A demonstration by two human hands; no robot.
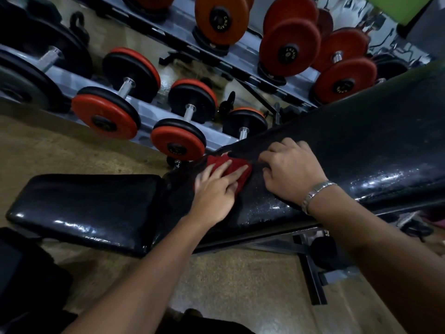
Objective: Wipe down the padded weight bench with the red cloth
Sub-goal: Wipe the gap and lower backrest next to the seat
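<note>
Head view: left hand [214, 191] lies flat on the red cloth [218, 161], fingers straight and slightly spread, pressing down, not wrapped round it. Cloth is bunched under the left fingertips, with a bit showing past them on the far side.

Cloth sits on the weight bench [265, 213] at the low end of the back pad [361, 141], right at the gap to the seat pad [84, 208]. Seat pad runs off to the left of the left fingers; back pad climbs to the right, beyond the right knuckles.

Right hand [291, 172] is on the back pad, fingers curled, tips dug into the padding just beside the cloth's right edge. Nothing visibly held. Right fingertips and left fingertips are near each other, not touching. Metal bracelet [315, 194] on the right wrist.

Pad surface below the right palm shows a speckled sheen; the seat pad's near edge is glossy.

Past the fingertips of both hands: a dumbbell rack [216, 141] with red-and-black dumbbells [178, 138], the nearest one just beyond the cloth. Bigger red plates on the upper tier.

Toward the person from the wrists: bench frame [310, 273] under the back pad, standing on the brown floor [240, 273]. Dark object at lower left, cannot tell what it is.
</note>
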